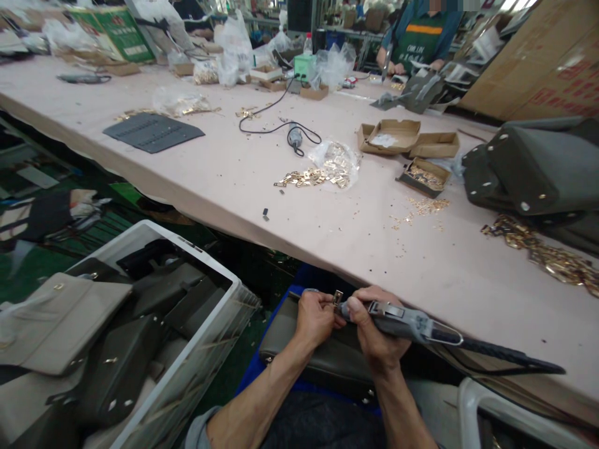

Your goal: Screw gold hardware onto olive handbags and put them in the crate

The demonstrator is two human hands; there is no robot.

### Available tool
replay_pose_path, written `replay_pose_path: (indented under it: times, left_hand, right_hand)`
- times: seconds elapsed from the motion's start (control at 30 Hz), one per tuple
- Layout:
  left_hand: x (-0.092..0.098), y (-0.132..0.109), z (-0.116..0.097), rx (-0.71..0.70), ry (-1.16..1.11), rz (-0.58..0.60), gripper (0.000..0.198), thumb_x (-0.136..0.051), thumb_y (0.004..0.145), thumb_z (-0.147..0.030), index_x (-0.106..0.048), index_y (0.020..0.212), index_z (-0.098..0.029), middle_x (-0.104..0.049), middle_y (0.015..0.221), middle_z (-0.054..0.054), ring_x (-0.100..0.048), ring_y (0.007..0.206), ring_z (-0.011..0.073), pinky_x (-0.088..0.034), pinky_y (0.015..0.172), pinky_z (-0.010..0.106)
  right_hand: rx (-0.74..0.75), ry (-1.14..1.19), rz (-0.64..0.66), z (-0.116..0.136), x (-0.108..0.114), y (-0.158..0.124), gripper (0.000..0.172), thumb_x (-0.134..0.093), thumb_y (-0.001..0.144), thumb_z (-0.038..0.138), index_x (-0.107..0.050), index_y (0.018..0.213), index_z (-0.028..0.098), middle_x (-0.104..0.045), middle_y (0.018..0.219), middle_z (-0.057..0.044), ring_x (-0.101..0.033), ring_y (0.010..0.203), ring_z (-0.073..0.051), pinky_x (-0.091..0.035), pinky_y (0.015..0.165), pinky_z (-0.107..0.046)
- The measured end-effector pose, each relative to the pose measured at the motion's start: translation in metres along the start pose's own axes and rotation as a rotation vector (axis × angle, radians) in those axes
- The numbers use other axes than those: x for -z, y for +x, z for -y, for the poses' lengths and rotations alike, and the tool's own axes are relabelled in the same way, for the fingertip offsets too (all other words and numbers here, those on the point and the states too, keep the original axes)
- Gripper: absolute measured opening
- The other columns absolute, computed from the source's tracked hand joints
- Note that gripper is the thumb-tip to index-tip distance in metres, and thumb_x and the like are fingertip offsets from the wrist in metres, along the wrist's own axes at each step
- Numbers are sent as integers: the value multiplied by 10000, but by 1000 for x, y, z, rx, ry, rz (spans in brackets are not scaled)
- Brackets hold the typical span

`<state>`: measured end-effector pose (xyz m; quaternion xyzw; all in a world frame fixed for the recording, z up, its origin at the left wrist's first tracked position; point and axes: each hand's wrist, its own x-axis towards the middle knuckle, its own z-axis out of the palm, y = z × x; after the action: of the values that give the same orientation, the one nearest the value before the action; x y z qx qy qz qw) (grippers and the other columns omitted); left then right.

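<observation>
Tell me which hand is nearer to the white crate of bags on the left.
Left. The left hand is just right of the white crate, apart from it; the right hand, around the grey tool, is farther right.

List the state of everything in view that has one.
Left hand: pinching a gold metal piece
Right hand: gripping
Power tool: held; running or not, cannot tell
Clear plastic bag: open, gold parts spilled out
Small dark box: open, holding tiny parts
White crate: open, piled with bags
Bottle: upright, capped
Grey panel: lying flat
</observation>
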<state>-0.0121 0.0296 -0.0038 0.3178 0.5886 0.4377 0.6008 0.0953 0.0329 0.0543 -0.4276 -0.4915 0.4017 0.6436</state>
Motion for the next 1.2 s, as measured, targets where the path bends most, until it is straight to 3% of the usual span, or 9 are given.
replay_pose_path:
  times: [0.13,0.3,0.4,0.53,0.7,0.8,0.9,1.03,1.2]
  left_hand:
    - [5,-7,-12,-70,47,0,166,-646,788,-160,-795,792,-87,-735,638,80,-714,615,226,-549,538,254]
    - [9,-10,-11,-150,101,-33,216,-631,737,-126,-822,832,-90,-747,681,69,-701,680,228,-511,582,251]
    - [8,-9,-5,-164,118,-47,211,-632,747,-150,-810,837,-82,-752,709,79,-688,669,225,-496,575,256]
    - [7,-10,-3,-183,154,-28,114,-710,723,-208,-756,680,-112,-721,653,66,-673,676,239,-483,573,263]
    - [5,-15,-7,-180,120,48,104,-695,730,-185,-720,636,-148,-738,711,63,-701,753,246,-517,634,266]
    - [3,-14,-1,-100,56,90,147,-597,797,-157,-737,762,-128,-693,607,58,-694,610,213,-526,578,269]
    - [2,-8,8,-52,33,64,227,-528,873,-175,-718,956,-82,-698,625,72,-680,515,197,-538,537,281]
    - [1,-8,12,-90,42,61,225,-608,843,-151,-716,1032,-92,-746,803,100,-715,589,187,-533,571,260]
    - [2,-15,7,-266,300,2,153,-594,837,-131,-732,899,-154,-710,721,54,-706,603,191,-479,572,252]
  right_hand:
    - [155,-85,299,10,2,6,148,-815,770,136,-756,882,214,-710,767,-16,-666,679,-181,-547,672,-331]
    - [207,-71,433,14,-2,13,189,-793,771,94,-745,903,220,-714,760,-5,-657,645,-164,-532,633,-300]
    - [169,-30,469,10,-2,14,168,-795,769,96,-744,871,219,-704,747,-2,-645,636,-159,-529,620,-293]
    - [115,-25,574,9,-2,15,158,-827,735,124,-754,844,212,-688,719,3,-610,605,-148,-507,579,-272]
    - [31,97,798,32,2,22,247,-850,666,89,-762,859,216,-675,690,8,-590,568,-158,-501,551,-290]
    - [-40,325,620,54,10,34,185,-806,739,144,-742,886,234,-645,667,14,-568,542,-145,-486,522,-278]
    - [-119,509,181,72,29,58,107,-774,785,213,-673,815,190,-566,657,44,-454,474,-66,-468,506,-226]
    - [-194,426,-341,76,73,107,129,-703,807,102,-599,752,154,-580,749,6,-487,544,-59,-517,537,-221]
    - [-158,199,-737,49,124,154,294,-646,757,-85,-514,726,176,-611,765,-6,-608,634,-128,-581,552,-279]
